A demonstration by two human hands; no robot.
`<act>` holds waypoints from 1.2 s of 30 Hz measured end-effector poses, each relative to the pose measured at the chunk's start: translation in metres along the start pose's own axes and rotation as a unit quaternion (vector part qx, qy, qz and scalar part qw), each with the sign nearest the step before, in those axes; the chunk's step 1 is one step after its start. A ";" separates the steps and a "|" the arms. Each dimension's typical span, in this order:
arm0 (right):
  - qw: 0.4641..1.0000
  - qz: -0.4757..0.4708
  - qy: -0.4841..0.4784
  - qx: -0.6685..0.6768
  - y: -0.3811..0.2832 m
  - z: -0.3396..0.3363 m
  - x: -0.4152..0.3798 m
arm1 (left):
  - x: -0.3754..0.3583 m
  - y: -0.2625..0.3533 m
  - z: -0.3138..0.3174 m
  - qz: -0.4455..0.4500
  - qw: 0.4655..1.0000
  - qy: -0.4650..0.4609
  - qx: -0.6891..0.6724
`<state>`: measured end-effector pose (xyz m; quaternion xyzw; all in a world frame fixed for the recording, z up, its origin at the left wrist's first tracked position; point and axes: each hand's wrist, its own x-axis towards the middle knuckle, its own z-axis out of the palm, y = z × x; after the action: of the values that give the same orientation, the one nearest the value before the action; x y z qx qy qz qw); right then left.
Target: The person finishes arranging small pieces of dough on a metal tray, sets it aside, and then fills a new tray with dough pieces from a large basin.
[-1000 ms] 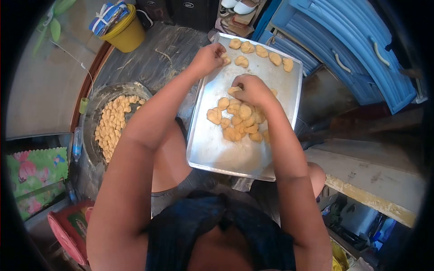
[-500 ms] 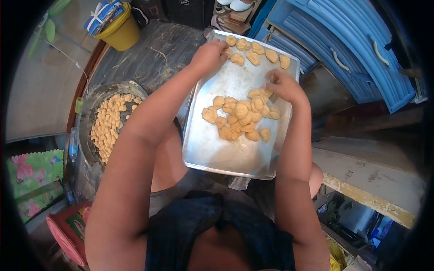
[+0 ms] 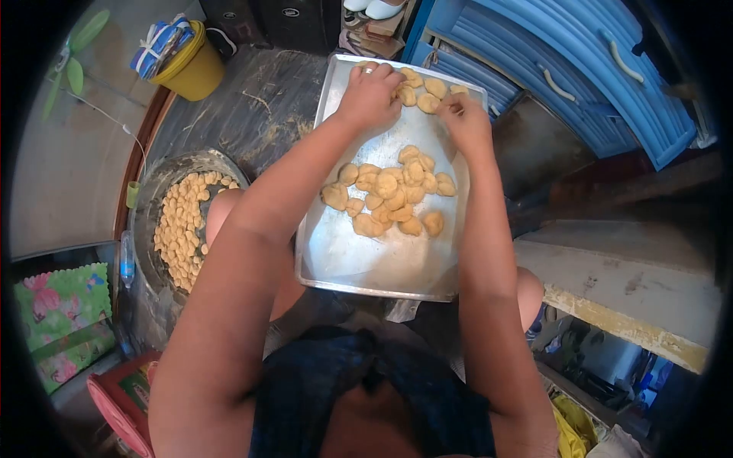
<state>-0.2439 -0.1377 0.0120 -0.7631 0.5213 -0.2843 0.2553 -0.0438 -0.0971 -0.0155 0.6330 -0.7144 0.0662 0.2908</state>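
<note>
A metal baking tray point(image 3: 359, 263) rests in front of my knees. A loose heap of pale dough pieces point(image 3: 389, 192) lies in its middle, and a row of dough pieces point(image 3: 429, 88) lines its far edge. My left hand point(image 3: 372, 95), with a ring on one finger, is curled over the left end of that row; its fingertips are hidden. My right hand point(image 3: 466, 120) is at the right end of the row, fingers pinched on a dough piece.
A round pan point(image 3: 153, 191) full of several small dough pieces sits on the dark floor to the left. A yellow bucket point(image 3: 188, 70) stands at far left, blue slatted doors point(image 3: 580, 69) at far right, and a concrete ledge point(image 3: 626, 305) to the right.
My right hand left the middle heap and moved up to the far row. My left hand shifted slightly right along the tray's far edge. The view tilted, so the tray sits lower.
</note>
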 end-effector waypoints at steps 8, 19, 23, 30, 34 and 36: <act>0.969 0.023 -0.228 0.092 -0.007 -0.012 -0.026 | 0.012 0.011 0.006 0.043 0.998 -0.041 0.006; 0.989 -0.011 0.088 -0.118 0.039 0.001 -0.005 | 0.026 0.035 0.025 0.112 0.989 -0.093 0.036; 0.985 -0.092 0.043 -0.140 0.048 -0.001 -0.005 | 0.003 0.039 -0.006 0.089 0.994 -0.064 -0.020; 0.969 -0.065 -0.239 0.007 0.014 -0.014 -0.030 | -0.063 0.020 -0.084 -0.064 0.920 -0.380 -0.076; 0.948 0.003 -0.315 0.047 0.016 -0.006 -0.019 | -0.087 -0.001 -0.082 0.008 0.922 -0.348 -0.171; 0.972 -0.050 -0.224 0.050 0.005 0.000 -0.011 | -0.080 -0.005 -0.080 -0.065 0.917 -0.352 -0.178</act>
<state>-0.2508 -0.1293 0.0067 -0.8185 0.3971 -0.1440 0.3895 -0.0101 0.0082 0.0088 0.5981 -0.7280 -0.3081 0.1316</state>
